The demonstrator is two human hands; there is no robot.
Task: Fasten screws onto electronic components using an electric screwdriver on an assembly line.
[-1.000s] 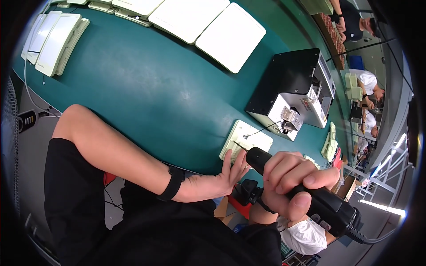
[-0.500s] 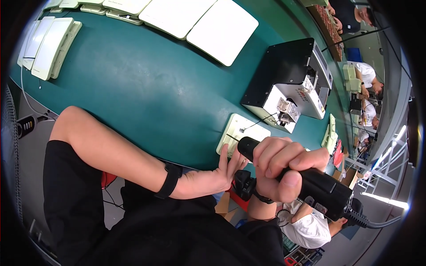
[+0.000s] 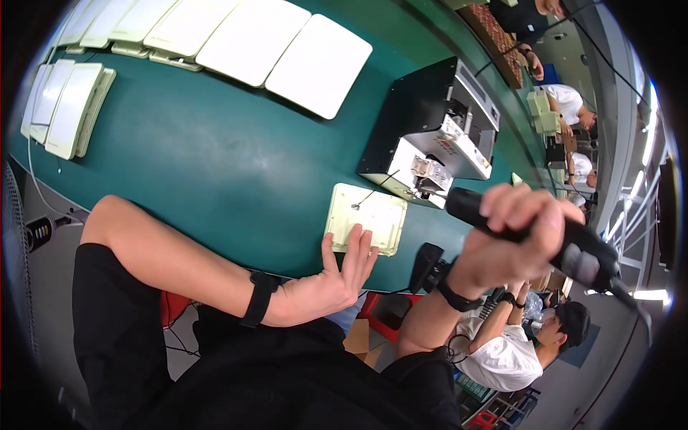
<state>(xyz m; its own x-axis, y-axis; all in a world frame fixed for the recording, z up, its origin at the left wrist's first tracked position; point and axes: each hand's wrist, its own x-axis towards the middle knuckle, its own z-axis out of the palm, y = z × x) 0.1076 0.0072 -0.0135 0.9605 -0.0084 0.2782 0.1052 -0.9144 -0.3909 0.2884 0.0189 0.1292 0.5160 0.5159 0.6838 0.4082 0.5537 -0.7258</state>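
Note:
My left hand lies flat with fingers spread, its fingertips resting on the near edge of a cream square plastic panel on the green table. My right hand is wrapped around a black electric screwdriver with a cable at its back end. The tool's tip points at the front of a black and silver machine, just past the panel's far right corner. A black band circles my left wrist, and a black watch sits on my right wrist.
White flat panels lie in a row along the table's far side, with a stack of cream panels at the far left. Other people sit at the table's right end and below its near edge. A black object hangs at the table's near edge.
My right hand has lifted the screwdriver off the panel and swung it right, toward the machine. My left hand stays on the panel's near edge.

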